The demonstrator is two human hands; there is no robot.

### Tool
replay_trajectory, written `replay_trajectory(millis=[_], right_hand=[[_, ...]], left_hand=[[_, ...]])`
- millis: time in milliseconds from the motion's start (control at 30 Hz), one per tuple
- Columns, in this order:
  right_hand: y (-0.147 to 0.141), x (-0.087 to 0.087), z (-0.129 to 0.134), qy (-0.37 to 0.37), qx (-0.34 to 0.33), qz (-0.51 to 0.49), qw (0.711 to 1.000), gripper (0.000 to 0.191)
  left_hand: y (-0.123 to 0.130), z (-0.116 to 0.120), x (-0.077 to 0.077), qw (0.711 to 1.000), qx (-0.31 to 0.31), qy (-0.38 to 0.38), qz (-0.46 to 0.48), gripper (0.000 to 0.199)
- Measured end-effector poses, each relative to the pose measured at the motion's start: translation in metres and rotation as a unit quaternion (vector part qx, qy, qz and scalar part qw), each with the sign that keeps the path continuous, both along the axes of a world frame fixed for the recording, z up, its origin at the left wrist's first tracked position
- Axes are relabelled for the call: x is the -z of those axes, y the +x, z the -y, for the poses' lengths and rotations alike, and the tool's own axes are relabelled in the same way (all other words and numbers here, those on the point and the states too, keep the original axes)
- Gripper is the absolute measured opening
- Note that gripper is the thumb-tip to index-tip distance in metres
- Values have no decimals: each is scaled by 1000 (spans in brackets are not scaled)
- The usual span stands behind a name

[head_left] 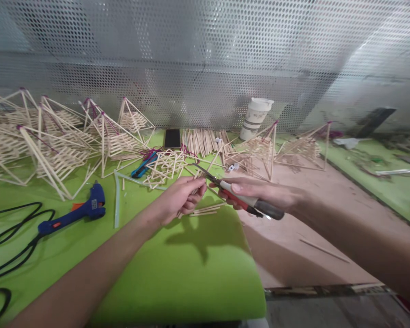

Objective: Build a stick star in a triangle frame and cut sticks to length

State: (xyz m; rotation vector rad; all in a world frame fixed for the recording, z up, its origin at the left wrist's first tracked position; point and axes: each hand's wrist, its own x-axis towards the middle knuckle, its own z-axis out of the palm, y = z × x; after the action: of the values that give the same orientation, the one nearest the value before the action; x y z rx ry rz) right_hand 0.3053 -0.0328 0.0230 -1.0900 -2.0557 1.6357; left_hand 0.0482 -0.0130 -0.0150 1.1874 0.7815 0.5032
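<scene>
My left hand [184,196] is closed around thin wooden sticks, whose ends show below the fingers. Just to its right, my right hand [242,190] grips pruning shears [245,199] with grey and red handles. The dark blades point left and reach over the fingertips of my left hand; whether they touch a stick is too small to tell. Several loose sticks [208,210] lie on the green sheet [191,273] beneath the hands. A flat lattice of glued sticks [165,167] sits behind my left hand.
Stick pyramids with purple tips [104,136] crowd the left. A blue glue gun [75,213] with black cable lies at left. Behind are a blue cutter [144,165], a phone [172,138], a stick pile [201,142] and a paper cup [255,119]. More pyramids [302,150] stand right.
</scene>
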Motion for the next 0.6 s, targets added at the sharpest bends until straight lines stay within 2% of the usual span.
replay_trajectory(millis=[100,333,600], right_hand=[[2,1,-1,-34,9,-2,999,51],[8,5,-4,-33,6,15,999,50],[5,0,-4,-30,18,61,998,48]], left_hand=[[0,-1,2,1000,5,6,3,38],[-4,-2,4,1000,-2,-7,-17,37],[-4,-2,4,1000,-7,-3,-21,37]])
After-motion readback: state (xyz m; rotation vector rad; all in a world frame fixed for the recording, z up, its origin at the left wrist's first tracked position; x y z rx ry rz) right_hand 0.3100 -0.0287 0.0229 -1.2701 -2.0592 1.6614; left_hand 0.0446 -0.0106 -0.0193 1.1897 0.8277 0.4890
